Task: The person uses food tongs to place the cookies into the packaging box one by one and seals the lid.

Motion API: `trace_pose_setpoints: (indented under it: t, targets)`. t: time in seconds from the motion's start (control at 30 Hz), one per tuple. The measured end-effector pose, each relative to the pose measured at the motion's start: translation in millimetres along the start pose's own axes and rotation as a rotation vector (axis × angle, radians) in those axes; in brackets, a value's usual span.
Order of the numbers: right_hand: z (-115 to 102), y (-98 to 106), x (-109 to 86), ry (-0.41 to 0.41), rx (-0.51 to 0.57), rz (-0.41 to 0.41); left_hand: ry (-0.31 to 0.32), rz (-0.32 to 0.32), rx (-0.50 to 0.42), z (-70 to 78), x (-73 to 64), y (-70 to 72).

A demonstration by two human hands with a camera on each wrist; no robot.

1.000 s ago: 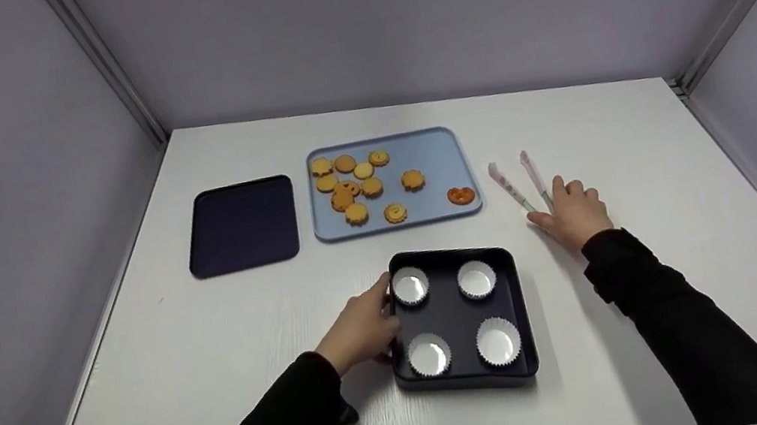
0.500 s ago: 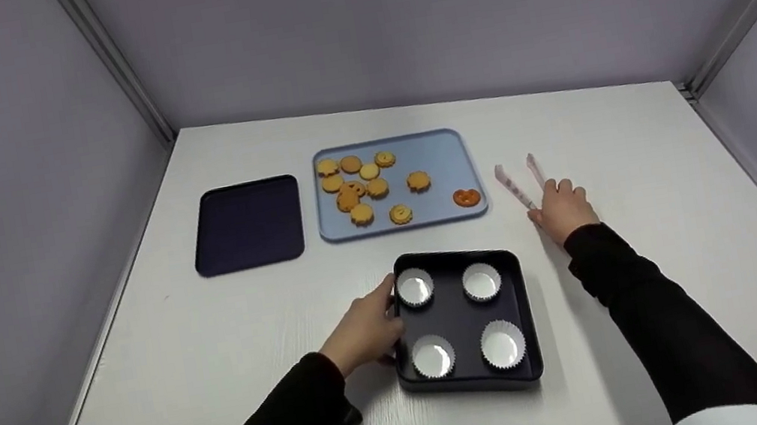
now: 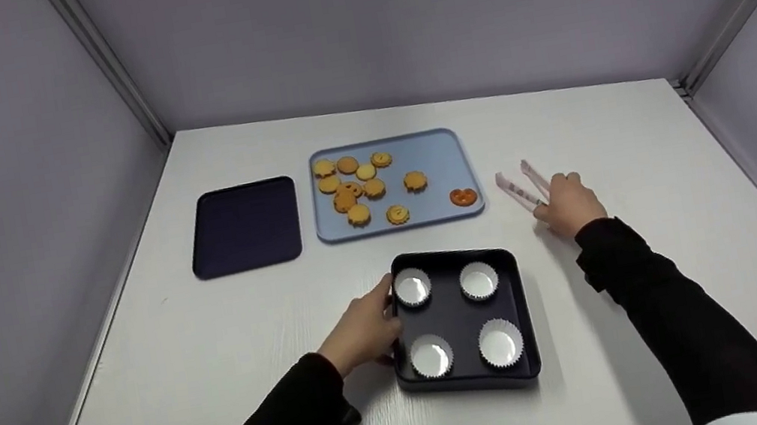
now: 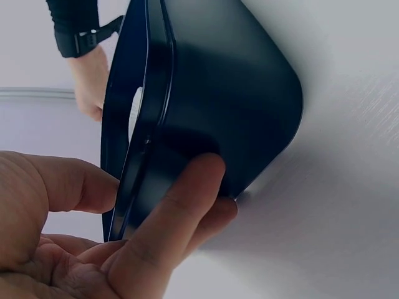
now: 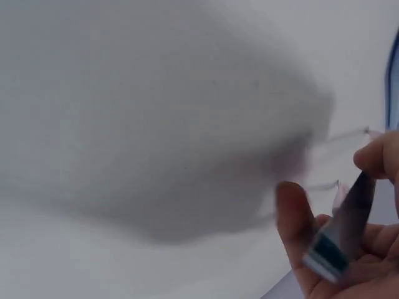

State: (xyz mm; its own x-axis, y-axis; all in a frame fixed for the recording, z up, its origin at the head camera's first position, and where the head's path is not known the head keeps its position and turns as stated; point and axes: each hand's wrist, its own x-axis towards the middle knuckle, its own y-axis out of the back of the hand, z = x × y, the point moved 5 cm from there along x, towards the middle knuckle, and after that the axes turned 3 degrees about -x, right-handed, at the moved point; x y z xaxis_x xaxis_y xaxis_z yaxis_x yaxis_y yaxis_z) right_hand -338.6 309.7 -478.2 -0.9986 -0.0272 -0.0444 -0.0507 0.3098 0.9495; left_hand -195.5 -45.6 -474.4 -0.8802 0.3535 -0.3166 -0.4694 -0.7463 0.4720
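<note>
My left hand [image 3: 360, 329] grips the left side of a dark square box [image 3: 457, 318]. In the left wrist view its thumb [image 4: 81, 187] is at the rim, and its fingers [image 4: 171, 221] lie along the outer wall. Inside the box sit several white fluted baking cups, one of them a cup [image 3: 500, 343] at the near right. Right of the box, my right hand [image 3: 571, 203] holds pale pink patterned tongs [image 3: 519, 191], their two tips spread apart and pointing away from me. The right wrist view shows the tongs' metal bend [image 5: 340, 240] between thumb and fingers.
Behind the box lies a light blue tray [image 3: 433, 150] with several cookies [image 3: 375, 188] mostly at its left, and a pretzel [image 3: 463, 197] at its near right corner. To its left is a flat dark tray [image 3: 244, 226]. Grey walls [image 3: 394, 20] enclose the white table [image 3: 224, 389].
My right fingers have closed in around the tongs. The tips have drawn slightly toward me and a little closer together. My left hand and the box stay put.
</note>
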Motion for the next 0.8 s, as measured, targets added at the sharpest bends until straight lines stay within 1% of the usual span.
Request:
trace_pose_setpoints:
  t: [0.1, 0.2, 0.33, 0.4, 0.53, 0.7, 0.8]
  targets:
    - [6, 7, -1.9, -0.026, 0.03, 0.019, 0.003, -0.004, 0.016, -1.0, -0.1, -0.3]
    - [9, 13, -2.4, -0.016, 0.054, 0.05, 0.006, -0.005, 0.017, -1.4, 0.3, -0.1]
    - [4, 21, -1.0, 0.074, 0.072, 0.103, 0.012, -0.001, 0.004, -2.1, 0.9, 0.4]
    - [0, 23, -0.8, 0.121, 0.074, 0.128, 0.006, 0.005, 0.015, -2.0, 1.3, 0.6]
    - [-9, 27, -0.9, 0.174, 0.081, 0.148, -0.008, 0.01, 0.028, -1.3, 1.3, 0.3]
    - [-24, 26, 1.0, 0.218, 0.073, 0.131, -0.01, 0.006, 0.016, -0.8, 0.7, 0.0]
    - [-35, 25, 2.8, 0.246, 0.071, 0.108, -0.009, 0.01, 0.029, -0.9, 0.4, 0.2]
